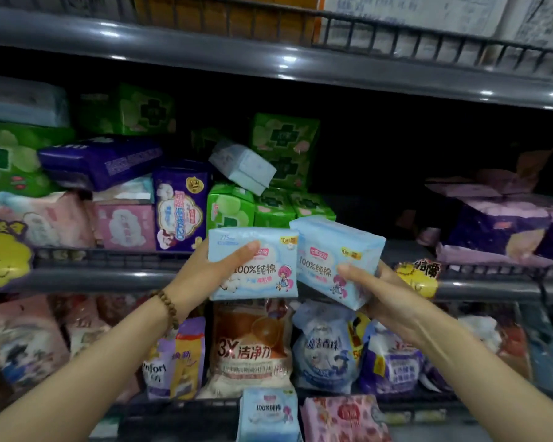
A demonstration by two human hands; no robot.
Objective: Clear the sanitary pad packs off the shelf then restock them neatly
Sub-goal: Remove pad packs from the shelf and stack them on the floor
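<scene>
**Two light-blue packs in hand, in front of the middle shelf**

- left hand (206, 271): fingers behind, thumb across the front, clamped on the left blue pack (256, 266). Pack is upright, face to camera, lifted clear of the shelf rail (109, 275)
- right hand (387, 295): same grip, thumb on the front and fingers wrapped behind, clamped on the right blue pack (336, 256). This one is tilted, top leaning away and to the right
- the two packs sit side by side, inner edges touching or nearly so; can't tell which
- bead bracelet (168, 307) on the left wrist

Middle shelf behind the hands:
- green packs (284, 148) stacked at centre, more low ones just behind the held packs
- pale blue pack (243, 167) lying tilted on top of the green ones
- upright purple pack (181, 205) left of the green stack, pink pack (125, 226) beside it, a long purple pack (99, 161) lying flat above
- far right: purple and pink packs (498, 224) in a loose pile, well apart from the centre group
- yellow price tags (0, 253) hang on the rail at the left and right

Below:
- detergent bags (253, 346) on the lower shelf
- another light-blue pack (268, 416) and a pink patterned pack (342, 419) at the bottom edge; what they rest on is out of view
</scene>
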